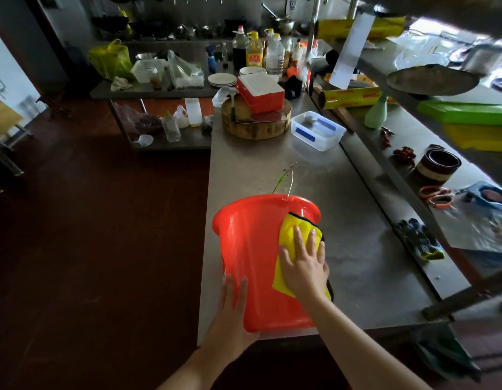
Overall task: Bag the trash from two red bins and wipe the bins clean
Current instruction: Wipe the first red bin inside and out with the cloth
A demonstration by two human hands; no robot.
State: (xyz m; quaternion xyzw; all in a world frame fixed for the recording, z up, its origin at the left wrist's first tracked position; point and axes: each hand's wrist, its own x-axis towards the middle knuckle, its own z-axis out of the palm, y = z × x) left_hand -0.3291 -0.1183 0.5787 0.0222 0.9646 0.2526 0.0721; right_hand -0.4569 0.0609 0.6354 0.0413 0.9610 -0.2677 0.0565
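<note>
A red bin (pixel 252 249) lies on its side at the near left corner of the steel counter (pixel 356 249), its open mouth facing away from me and its wire handle sticking up at the rim. My right hand (pixel 303 263) presses a yellow cloth (pixel 289 237) flat against the bin's outer wall, fingers spread and straight. My left hand (pixel 233 308) rests with straight fingers on the bin's left side near its base, steadying it. Only this one bin is in view.
Farther along the counter stand a round wooden chopping block (pixel 256 125) with a red-and-white box on it and a clear plastic tub (pixel 317 130). To the right runs a cluttered shelf with gloves (pixel 419 242) and scissors (pixel 436 195). Dark red floor lies to the left.
</note>
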